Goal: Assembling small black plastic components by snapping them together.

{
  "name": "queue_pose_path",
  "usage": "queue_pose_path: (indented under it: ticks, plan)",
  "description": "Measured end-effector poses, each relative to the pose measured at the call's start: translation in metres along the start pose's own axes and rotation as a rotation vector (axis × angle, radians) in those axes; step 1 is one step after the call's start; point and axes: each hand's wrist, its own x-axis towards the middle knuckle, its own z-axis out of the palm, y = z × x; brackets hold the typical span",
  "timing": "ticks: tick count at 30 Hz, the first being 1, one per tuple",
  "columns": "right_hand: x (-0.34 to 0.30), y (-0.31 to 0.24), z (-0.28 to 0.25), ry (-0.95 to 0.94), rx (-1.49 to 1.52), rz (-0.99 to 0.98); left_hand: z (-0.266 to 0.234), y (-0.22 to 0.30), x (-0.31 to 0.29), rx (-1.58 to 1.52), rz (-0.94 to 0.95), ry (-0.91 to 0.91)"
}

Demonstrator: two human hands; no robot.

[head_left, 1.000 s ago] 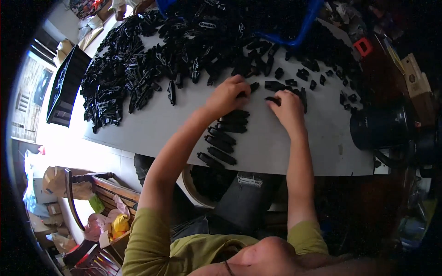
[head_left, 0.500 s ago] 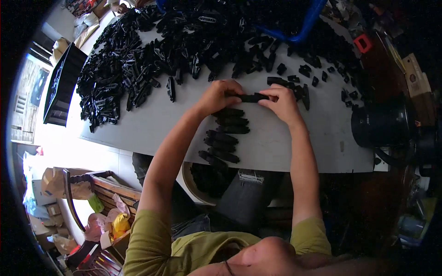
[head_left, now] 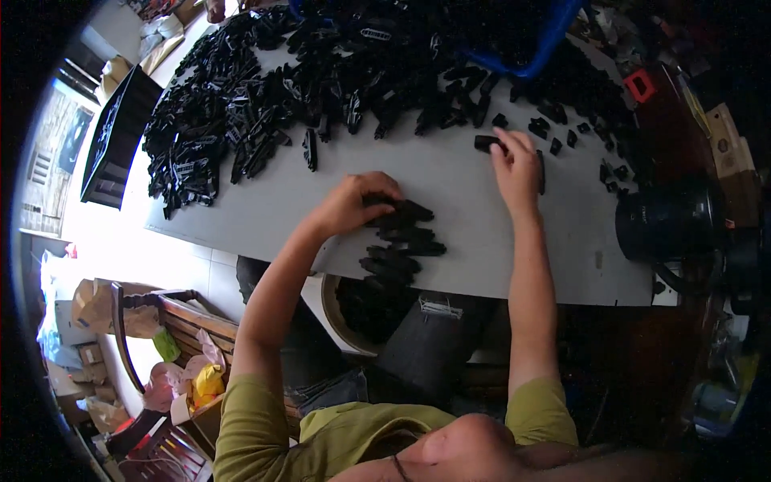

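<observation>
My left hand (head_left: 359, 206) is closed round a black plastic part (head_left: 414, 210), whose end sticks out past the fingers at the far end of a short column of similar parts. Those parts (head_left: 391, 265) lie side by side on the white table, close to its near edge. Farther right, my right hand (head_left: 520, 167) has thumb and fingertips on either side of a dark tube-like part (head_left: 485, 143). Another black part beside it is mostly hidden behind that hand.
A large heap of black plastic parts (head_left: 241, 104) covers the table's far left and middle. A blue crate (head_left: 526, 71) stands at the back. Small black pieces (head_left: 556, 146) lie scattered right, near a black cylindrical device (head_left: 666, 217). A round tub (head_left: 331, 309) sits below the near edge.
My hands have come apart. The left carried the black part nearer, to the column's far end; the right let go of it and moved right to the tube-like part.
</observation>
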Motion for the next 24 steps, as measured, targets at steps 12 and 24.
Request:
queue_pose_path:
  ticks: [12, 24]
  plan:
    - [-0.002, -0.002, 0.009, -0.077, -0.450, -0.012, 0.018, 0.043, -0.057, 0.059, 0.010, -0.052]
    - [-0.012, -0.026, 0.013, -0.119, -0.366, -0.167, -0.046, -0.023, -0.033, 0.769, -0.381, 0.743]
